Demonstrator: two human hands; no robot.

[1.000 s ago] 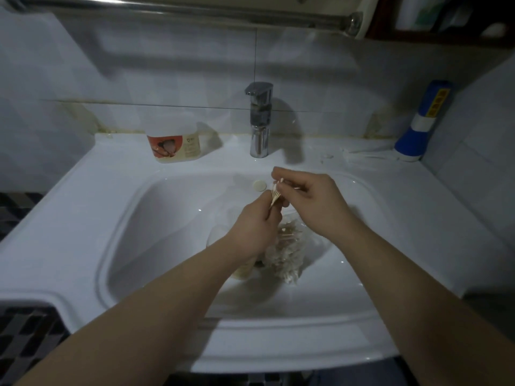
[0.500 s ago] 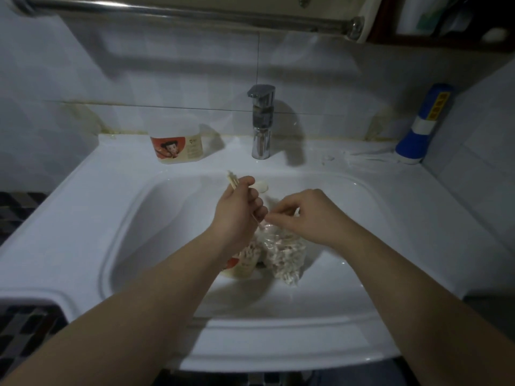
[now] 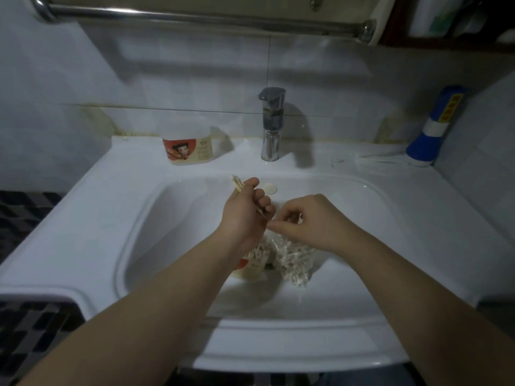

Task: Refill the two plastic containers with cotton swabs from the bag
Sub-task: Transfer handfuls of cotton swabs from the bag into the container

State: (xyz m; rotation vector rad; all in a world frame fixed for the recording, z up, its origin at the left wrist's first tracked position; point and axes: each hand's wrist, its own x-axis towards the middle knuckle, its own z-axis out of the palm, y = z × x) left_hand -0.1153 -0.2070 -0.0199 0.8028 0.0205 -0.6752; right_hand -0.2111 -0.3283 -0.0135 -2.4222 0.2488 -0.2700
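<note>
Left hand (image 3: pixel 243 216) grips swabs (image 3: pixel 237 183), hiding most of the container (image 3: pixel 252 270).

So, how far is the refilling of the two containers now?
Partly done. The near container in the sink already shows swabs inside. In hand: the left hand grips a bundle of swabs above it; the right hand is at the bag, grip unclear. Left: the bag holds many swabs, and the far container on the counter stands apart, its fill hidden.
</note>
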